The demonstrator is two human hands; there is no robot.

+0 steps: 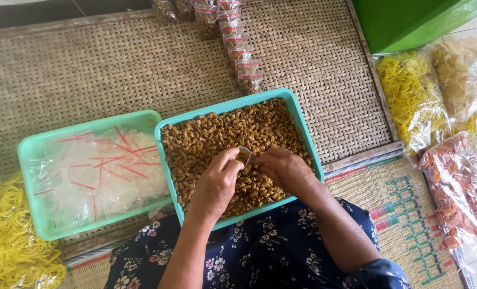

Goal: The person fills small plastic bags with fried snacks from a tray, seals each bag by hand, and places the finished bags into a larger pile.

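Note:
A teal tray [298, 115] rests on my lap and is full of small brown curved snack pieces [222, 131]. Both hands are over its near half. My left hand [215, 184] pinches the mouth of a small clear plastic bag [245, 155] held just above the snacks. My right hand [285, 169] is cupped beside it, fingers at the bag's other edge and pressed into the snacks. How much is in the bag is hidden by my fingers.
A light green tray [29, 155] of empty clear bags with red strips [96, 171] sits left. Yellow rubber bands [8, 241] lie far left. A string of filled small packs [238, 43] lies on the woven mat. Large bags of yellow and orange crackers [441, 134] stand right, beside a green box [409, 21].

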